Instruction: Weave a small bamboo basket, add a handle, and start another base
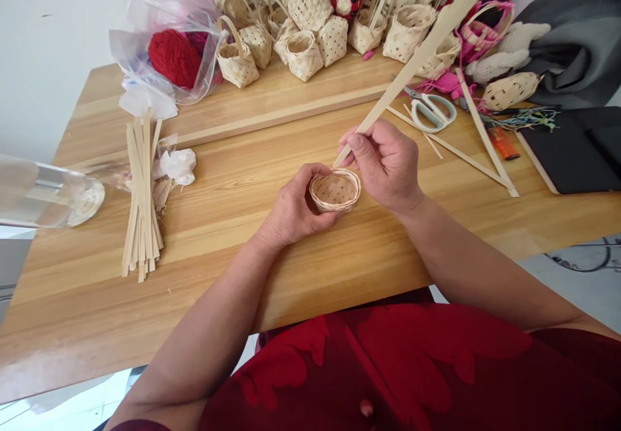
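Note:
A small woven basket [336, 190] with a braided rim is held in my left hand [299, 206], whose thumb and fingers wrap round its left side. Its opening faces up toward the camera. My right hand [388, 162] pinches a long pale wood strip [412, 62] between thumb and fingers, close to the strip's lower end. That end touches or lies just by the back rim of the basket; the exact contact is too small to tell. The strip slants up and to the right, out of view at the top.
Scissors [431, 112], loose strips [485, 136], an orange lighter [503, 143] and a black case [577, 149] lie right. A strip bundle [142, 204] and a glass of water [53, 195] are left. Finished baskets [303, 55] and a yarn bag [173, 59] stand behind on the table [218, 263].

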`<state>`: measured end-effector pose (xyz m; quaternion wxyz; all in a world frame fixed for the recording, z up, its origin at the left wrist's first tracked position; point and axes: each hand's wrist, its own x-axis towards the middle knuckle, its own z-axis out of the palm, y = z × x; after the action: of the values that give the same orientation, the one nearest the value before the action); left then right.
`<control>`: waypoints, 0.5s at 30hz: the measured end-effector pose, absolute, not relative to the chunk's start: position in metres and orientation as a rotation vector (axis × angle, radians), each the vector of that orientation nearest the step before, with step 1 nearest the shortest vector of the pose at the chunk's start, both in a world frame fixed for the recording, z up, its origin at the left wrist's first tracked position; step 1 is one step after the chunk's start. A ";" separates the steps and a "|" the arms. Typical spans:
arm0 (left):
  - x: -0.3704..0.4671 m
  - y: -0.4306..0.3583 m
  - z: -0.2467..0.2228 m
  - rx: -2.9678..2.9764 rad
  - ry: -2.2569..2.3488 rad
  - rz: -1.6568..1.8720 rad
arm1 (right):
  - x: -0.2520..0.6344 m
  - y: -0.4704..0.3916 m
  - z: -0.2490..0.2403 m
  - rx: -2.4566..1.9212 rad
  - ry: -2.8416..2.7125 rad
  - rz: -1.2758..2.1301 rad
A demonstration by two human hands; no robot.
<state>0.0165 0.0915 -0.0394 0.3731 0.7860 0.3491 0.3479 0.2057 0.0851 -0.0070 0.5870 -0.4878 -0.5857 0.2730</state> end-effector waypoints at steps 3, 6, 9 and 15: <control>0.016 0.092 -0.039 2.009 0.903 0.893 | 0.206 0.085 -0.007 -1.145 -1.383 0.640; 0.016 0.092 -0.039 1.999 0.900 0.903 | 0.206 0.085 -0.008 -1.157 -1.403 0.639; 0.016 0.093 -0.038 1.998 0.881 0.913 | 0.206 0.086 -0.010 -1.161 -1.419 0.638; 0.015 0.094 -0.040 2.022 0.870 0.908 | 0.206 0.089 -0.013 -1.177 -1.493 0.587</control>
<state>0.0152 0.0943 -0.0404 0.3712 0.7884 0.3394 0.3542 0.2063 0.0886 -0.0129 0.5446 -0.4960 -0.6295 0.2473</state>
